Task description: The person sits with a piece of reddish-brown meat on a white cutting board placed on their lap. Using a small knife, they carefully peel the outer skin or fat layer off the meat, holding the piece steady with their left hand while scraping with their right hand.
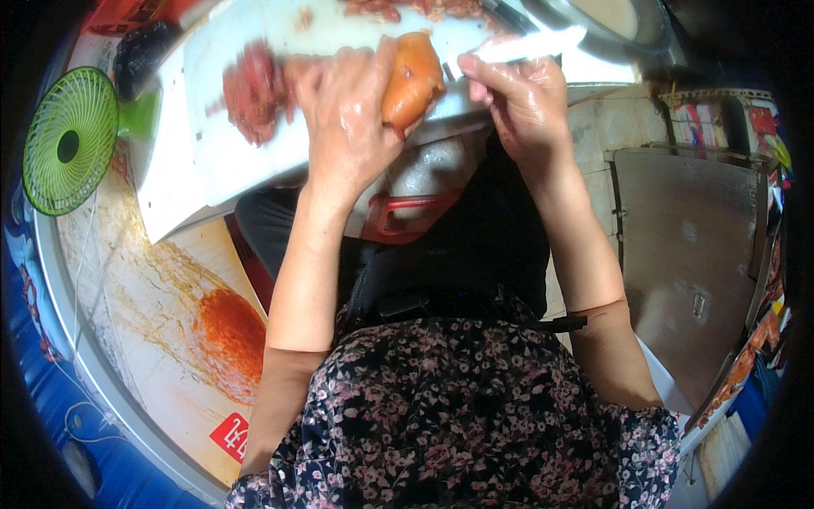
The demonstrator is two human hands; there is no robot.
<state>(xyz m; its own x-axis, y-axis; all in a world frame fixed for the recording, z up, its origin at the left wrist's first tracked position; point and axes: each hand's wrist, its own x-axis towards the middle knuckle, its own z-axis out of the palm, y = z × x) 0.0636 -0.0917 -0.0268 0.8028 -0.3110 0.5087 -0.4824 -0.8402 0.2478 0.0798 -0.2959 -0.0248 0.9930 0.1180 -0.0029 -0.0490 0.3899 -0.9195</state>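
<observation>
My left hand (346, 114), wet and shiny, grips a glossy orange-brown piece of meat (412, 79) near the front edge of a white cutting board (184, 153). Its fingers hide part of the piece. To the right, my right hand (524, 102) is closed around what looks like a knife (534, 46), washed out by glare, its narrow end pointing right. A gap separates the two hands. Left of my left hand lies a blurred reddish heap of meat pieces (254, 95) on the board.
More reddish meat pieces (407, 9) lie at the board's far side. At the far right stands a metal basin (655, 28) with pale contents. A green fan (70, 140) is at the left. A metal cabinet (690, 254) stands on the right; below the board is a red plastic stool (407, 207).
</observation>
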